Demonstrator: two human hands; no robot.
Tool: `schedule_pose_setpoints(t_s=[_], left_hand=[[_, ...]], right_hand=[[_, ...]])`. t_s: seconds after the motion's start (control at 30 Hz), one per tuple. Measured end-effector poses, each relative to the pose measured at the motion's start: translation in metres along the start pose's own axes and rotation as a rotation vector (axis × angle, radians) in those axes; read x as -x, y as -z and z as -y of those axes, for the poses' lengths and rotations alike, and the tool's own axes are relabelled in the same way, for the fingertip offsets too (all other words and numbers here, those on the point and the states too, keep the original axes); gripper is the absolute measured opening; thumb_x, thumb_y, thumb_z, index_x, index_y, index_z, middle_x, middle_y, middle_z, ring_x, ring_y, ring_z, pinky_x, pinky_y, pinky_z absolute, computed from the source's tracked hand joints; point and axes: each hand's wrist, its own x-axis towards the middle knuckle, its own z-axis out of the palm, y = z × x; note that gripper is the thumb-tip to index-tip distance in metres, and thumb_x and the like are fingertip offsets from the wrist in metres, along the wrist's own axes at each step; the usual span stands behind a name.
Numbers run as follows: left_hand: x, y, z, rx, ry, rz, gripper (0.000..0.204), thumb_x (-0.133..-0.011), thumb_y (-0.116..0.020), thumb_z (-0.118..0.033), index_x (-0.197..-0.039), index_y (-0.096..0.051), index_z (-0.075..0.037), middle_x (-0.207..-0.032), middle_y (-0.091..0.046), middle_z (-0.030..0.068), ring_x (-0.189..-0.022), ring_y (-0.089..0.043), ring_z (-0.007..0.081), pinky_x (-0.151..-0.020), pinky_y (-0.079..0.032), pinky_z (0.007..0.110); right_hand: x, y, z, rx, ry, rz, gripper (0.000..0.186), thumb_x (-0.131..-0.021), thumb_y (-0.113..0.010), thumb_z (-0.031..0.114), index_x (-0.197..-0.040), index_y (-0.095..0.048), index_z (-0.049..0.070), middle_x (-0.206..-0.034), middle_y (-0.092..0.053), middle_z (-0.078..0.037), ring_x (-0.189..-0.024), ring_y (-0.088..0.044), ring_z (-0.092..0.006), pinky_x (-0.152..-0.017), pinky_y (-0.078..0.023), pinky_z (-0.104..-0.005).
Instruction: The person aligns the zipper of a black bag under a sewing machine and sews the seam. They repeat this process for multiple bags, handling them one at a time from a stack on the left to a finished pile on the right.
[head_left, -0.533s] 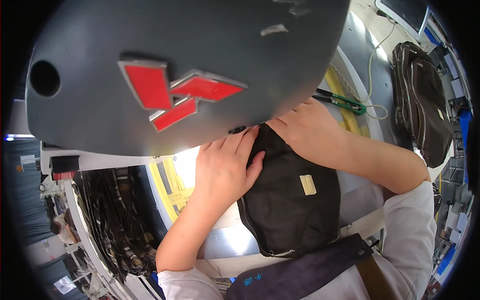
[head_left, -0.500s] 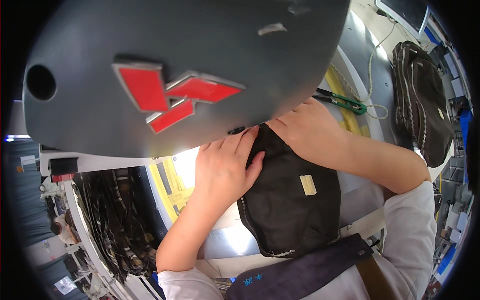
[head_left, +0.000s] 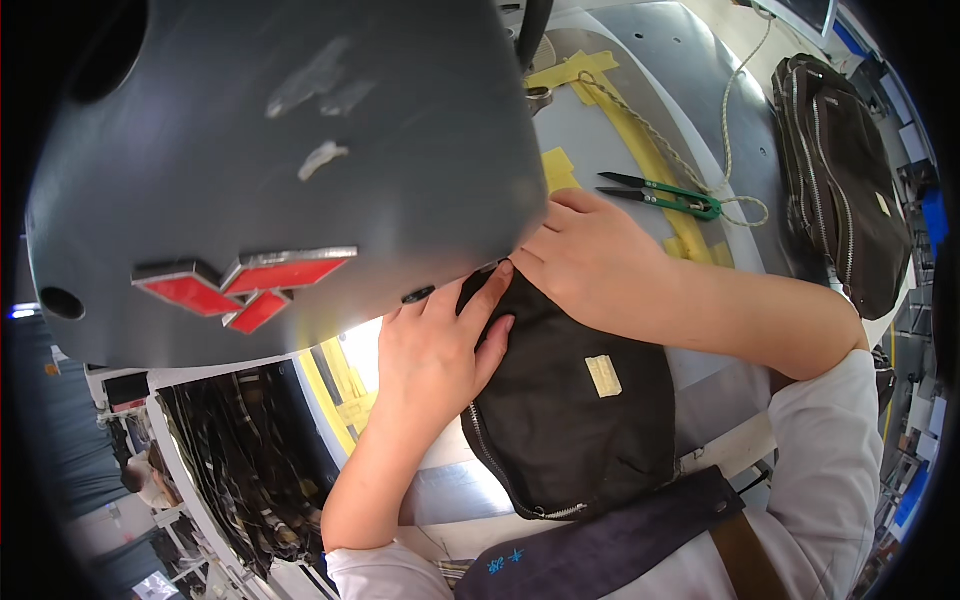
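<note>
A dark brown fabric bag piece with a metal zipper along its left and lower edges and a small pale yellow tag lies before me. Its upper end runs under the dark grey head of a sewing machine, which hides the needle area. My left hand lies on its upper left side, thumb and index finger apart, the other fingertips partly hidden by the machine head. My right hand is bent over its upper right edge, fingers curled on the fabric, their tips out of sight behind the machine head.
Green-handled thread snips rest on the machine bed beside a pale cord and yellow tape strips. A finished-looking dark zippered bag stands at the far right. Dark fabric pieces hang at the left.
My view has shifted, so the machine head sits further left and more of the machine bed and the snips shows. Both hands stay on the bag piece in much the same pose.
</note>
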Motion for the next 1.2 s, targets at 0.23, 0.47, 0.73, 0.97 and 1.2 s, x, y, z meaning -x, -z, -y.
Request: schedule_pose_setpoints(t_s=[0.23,0.47,0.73,0.97,1.2], left_hand=[[0.003,-0.002,-0.001,0.097,0.086,-0.034,0.047,-0.069,-0.073,-0.012,-0.115,-0.062,-0.005,-0.121,-0.061,0.0081,-0.103,-0.06,0.0289,-0.091,-0.047,0.04],[0.001,-0.002,-0.003,-0.004,0.009,-0.068,0.046,-0.069,-0.073,-0.011,-0.113,-0.062,-0.003,-0.119,-0.062,0.0078,-0.102,-0.061,0.0278,-0.092,-0.046,0.04],[0.002,-0.004,0.0,0.006,-0.023,-0.11,0.043,-0.072,-0.071,-0.012,-0.112,-0.062,-0.001,-0.118,-0.06,0.0082,-0.103,-0.06,0.0251,-0.091,-0.046,0.038],[0.003,-0.006,0.001,0.032,-0.018,-0.116,0.043,-0.072,-0.071,-0.012,-0.112,-0.061,-0.001,-0.113,-0.06,0.0084,-0.1,-0.061,0.0245,-0.087,-0.047,0.037],[0.003,-0.005,0.0,0.044,-0.01,-0.108,0.042,-0.071,-0.072,-0.012,-0.11,-0.062,-0.001,-0.11,-0.061,0.0086,-0.097,-0.062,0.0246,-0.085,-0.048,0.037]], right_hand=[[-0.002,0.004,0.001,0.043,0.034,0.042,0.015,-0.074,-0.061,0.017,-0.082,-0.068,0.006,-0.09,-0.056,-0.003,-0.085,-0.056,-0.0172,-0.071,-0.044,-0.0288],[-0.002,0.001,0.009,0.099,0.027,0.041,0.017,-0.073,-0.061,0.017,-0.083,-0.069,0.006,-0.092,-0.057,-0.003,-0.084,-0.055,-0.0171,-0.072,-0.044,-0.0288],[-0.004,0.007,0.002,0.098,0.007,-0.046,0.021,-0.074,-0.06,0.017,-0.089,-0.068,0.004,-0.094,-0.057,-0.001,-0.091,-0.051,-0.0167,-0.081,-0.042,-0.0283],[-0.007,0.011,0.001,0.068,0.036,-0.001,0.023,-0.074,-0.059,0.017,-0.091,-0.068,0.003,-0.094,-0.057,-0.001,-0.091,-0.05,-0.0168,-0.081,-0.042,-0.0285],[-0.007,0.011,0.002,0.039,0.03,0.021,0.019,-0.073,-0.059,0.016,-0.085,-0.068,0.004,-0.093,-0.056,-0.002,-0.09,-0.05,-0.0168,-0.081,-0.043,-0.029]])
